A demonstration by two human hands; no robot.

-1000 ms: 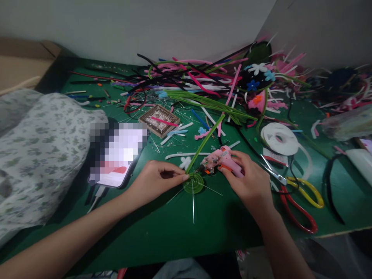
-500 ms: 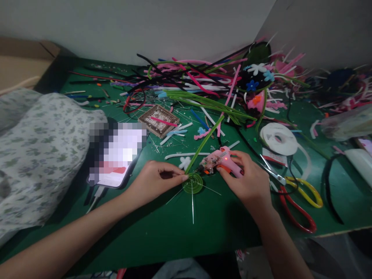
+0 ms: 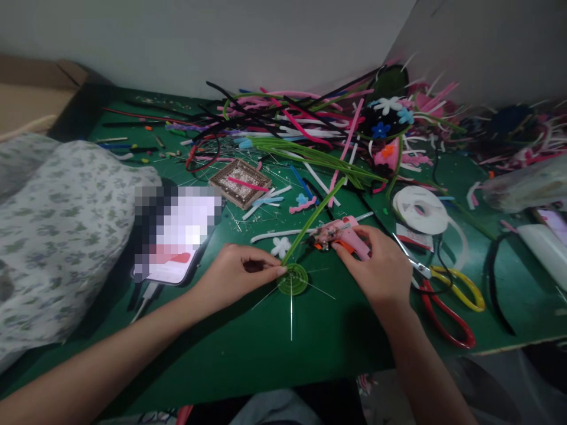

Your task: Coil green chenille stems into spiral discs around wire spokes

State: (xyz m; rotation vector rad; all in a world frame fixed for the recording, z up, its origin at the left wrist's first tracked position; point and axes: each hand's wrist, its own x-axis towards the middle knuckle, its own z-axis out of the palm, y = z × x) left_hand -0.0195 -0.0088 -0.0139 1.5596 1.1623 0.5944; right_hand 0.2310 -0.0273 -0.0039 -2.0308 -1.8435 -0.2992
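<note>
My left hand [image 3: 248,271] pinches a green pipe cleaner [image 3: 312,221] where it joins a flat green coil [image 3: 293,282] on the table. Thin strands radiate from that coil, and the pipe cleaner's free end slants up and away to the right. My right hand [image 3: 378,265] is wrapped round a pink hot glue gun [image 3: 349,236] with an orange trigger. The gun's dark nozzle points left, above and a little right of the coil, apart from it. A white flower [image 3: 280,247] made of pipe cleaner lies just behind my left fingertips.
Scissors [image 3: 447,295] with red and yellow handles and a white ribbon spool [image 3: 420,211] lie at the right. A lit phone [image 3: 177,236] with a cable and a patterned cloth [image 3: 84,236] are on the left. Behind are a square coaster [image 3: 241,183] and heaped pipe cleaners [image 3: 283,118].
My right hand has drawn the glue gun back to the right and slightly up, away from the coil. My left hand keeps its pinch in place.
</note>
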